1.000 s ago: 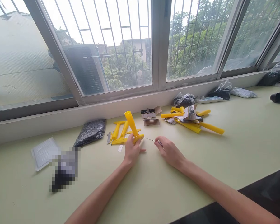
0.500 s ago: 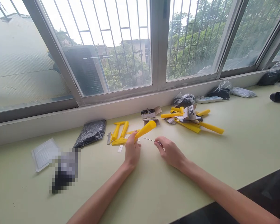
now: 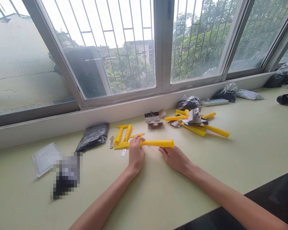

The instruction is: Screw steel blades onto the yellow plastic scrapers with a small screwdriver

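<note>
My left hand (image 3: 136, 152) is closed round one end of a yellow plastic scraper handle (image 3: 159, 143), whose thick round end points right, about level above the table. My right hand (image 3: 174, 157) is closed on a thin screwdriver (image 3: 153, 146); its slim metal shaft points left, just under the handle, and its grip is hidden in my fingers. Whether the shaft touches the handle, I cannot tell. Beyond my left hand lie yellow handle parts (image 3: 128, 132), a flat metal blade (image 3: 111, 142) and a small white piece (image 3: 123, 153).
A pile of yellow handles and card packaging (image 3: 194, 121) lies at the back right. Opened cardboard pieces (image 3: 155, 125) are behind my hands. A black plastic-wrapped packet (image 3: 93, 135) and a clear flat packet (image 3: 46, 158) lie left. A power strip (image 3: 215, 102) sits by the window wall.
My left hand has turned the yellow handle, so its thick end has swung right and down to about level, over the screwdriver's shaft. My right hand has hardly moved.
</note>
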A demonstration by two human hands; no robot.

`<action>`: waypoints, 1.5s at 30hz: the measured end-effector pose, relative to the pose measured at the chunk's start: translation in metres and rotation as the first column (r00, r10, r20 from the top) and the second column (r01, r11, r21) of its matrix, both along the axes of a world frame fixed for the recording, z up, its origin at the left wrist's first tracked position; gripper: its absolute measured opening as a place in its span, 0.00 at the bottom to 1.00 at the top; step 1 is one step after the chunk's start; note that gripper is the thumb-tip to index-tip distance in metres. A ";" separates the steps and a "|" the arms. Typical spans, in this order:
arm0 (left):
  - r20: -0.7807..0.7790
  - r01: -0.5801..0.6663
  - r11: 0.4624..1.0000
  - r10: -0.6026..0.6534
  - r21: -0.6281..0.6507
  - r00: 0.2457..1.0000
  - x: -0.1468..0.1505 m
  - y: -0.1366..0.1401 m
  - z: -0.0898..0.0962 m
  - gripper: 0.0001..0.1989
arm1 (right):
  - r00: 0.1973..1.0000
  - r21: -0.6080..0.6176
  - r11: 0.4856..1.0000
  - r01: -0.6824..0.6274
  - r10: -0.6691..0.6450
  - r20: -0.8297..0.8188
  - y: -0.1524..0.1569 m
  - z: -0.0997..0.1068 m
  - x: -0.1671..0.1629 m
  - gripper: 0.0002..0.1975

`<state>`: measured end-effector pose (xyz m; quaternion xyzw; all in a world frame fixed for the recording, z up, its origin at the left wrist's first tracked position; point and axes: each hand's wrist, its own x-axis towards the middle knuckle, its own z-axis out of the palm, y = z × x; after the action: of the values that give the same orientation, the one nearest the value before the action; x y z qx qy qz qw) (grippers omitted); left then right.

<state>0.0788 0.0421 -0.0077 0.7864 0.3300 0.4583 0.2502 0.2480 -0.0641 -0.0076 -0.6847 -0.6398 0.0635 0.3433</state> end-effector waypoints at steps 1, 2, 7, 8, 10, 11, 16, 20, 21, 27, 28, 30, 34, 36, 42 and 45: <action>-0.017 -0.003 1.000 0.004 0.005 1.000 0.000 0.000 0.000 0.24 | 1.000 -0.009 1.000 0.006 -0.006 0.008 0.000 0.000 0.000 0.12; -0.038 -0.012 1.000 0.013 0.010 0.999 0.000 0.000 0.000 0.24 | 1.000 -0.021 1.000 0.007 -0.007 0.015 0.000 0.000 0.000 0.12; -0.069 -0.057 0.998 0.055 -0.031 0.996 0.000 0.004 -0.004 0.30 | 1.000 -0.075 0.997 0.004 -0.003 0.026 -0.001 0.000 0.001 0.12; -0.056 -0.057 0.997 0.054 -0.046 0.997 0.000 0.005 -0.005 0.29 | 1.000 -0.079 0.997 0.005 -0.003 0.023 -0.001 0.001 0.001 0.13; -0.027 -0.054 0.996 0.052 -0.067 0.998 0.000 0.007 -0.007 0.24 | 1.000 -0.065 0.998 -0.009 0.009 0.012 -0.001 0.001 0.002 0.13; -0.004 -0.055 0.995 0.055 -0.078 0.998 0.000 0.009 -0.008 0.21 | 1.000 -0.041 0.999 -0.020 0.020 0.007 -0.001 0.001 0.002 0.13; 0.300 0.050 0.957 0.040 -0.285 0.953 0.003 0.012 -0.003 0.12 | 0.994 0.142 0.985 -0.099 0.104 -0.032 -0.002 0.003 0.003 0.11; 0.575 0.263 0.862 0.039 -0.434 0.818 0.002 0.008 0.006 0.20 | 0.982 0.239 0.961 -0.139 0.165 -0.093 -0.005 0.005 0.002 0.10; 0.599 0.317 0.839 0.013 -0.442 0.801 0.002 0.006 0.008 0.21 | 0.980 0.258 0.955 -0.147 0.176 -0.093 -0.007 0.005 0.002 0.09; 0.639 0.475 0.718 -0.055 -0.509 0.767 0.001 0.000 0.011 0.22 | 0.956 0.326 0.901 -0.287 0.289 0.043 -0.012 0.003 -0.002 0.08; 0.643 0.482 0.695 -0.037 -0.534 0.765 0.002 0.001 0.010 0.22 | 0.954 0.335 0.894 -0.296 0.290 0.071 -0.012 0.003 -0.002 0.08; 0.651 0.504 0.655 -0.024 -0.563 0.759 0.002 0.003 0.009 0.23 | 0.956 0.361 0.885 -0.295 0.272 0.115 -0.010 0.001 -0.003 0.09; 0.652 0.561 0.596 -0.081 -0.575 0.754 0.001 0.005 0.010 0.26 | 0.955 0.410 0.864 -0.291 0.235 0.183 -0.007 -0.001 -0.004 0.09; 0.641 0.581 0.568 -0.119 -0.583 0.758 0.001 0.004 0.010 0.29 | 0.946 0.419 0.856 -0.304 0.218 0.241 -0.007 -0.002 -0.004 0.10; 0.587 0.566 0.573 -0.174 -0.593 0.791 0.001 0.001 0.009 0.33 | 0.926 0.447 0.836 -0.319 0.176 0.333 -0.007 -0.003 -0.006 0.10; 0.565 0.560 0.583 -0.199 -0.588 0.801 0.001 -0.002 0.010 0.33 | 0.929 0.451 0.834 -0.317 0.177 0.325 -0.007 -0.003 -0.005 0.10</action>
<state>0.0798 0.0405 0.0025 0.5458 0.2372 0.3852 0.7053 0.2431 -0.0711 -0.0109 -0.4863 -0.7586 -0.1526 0.4058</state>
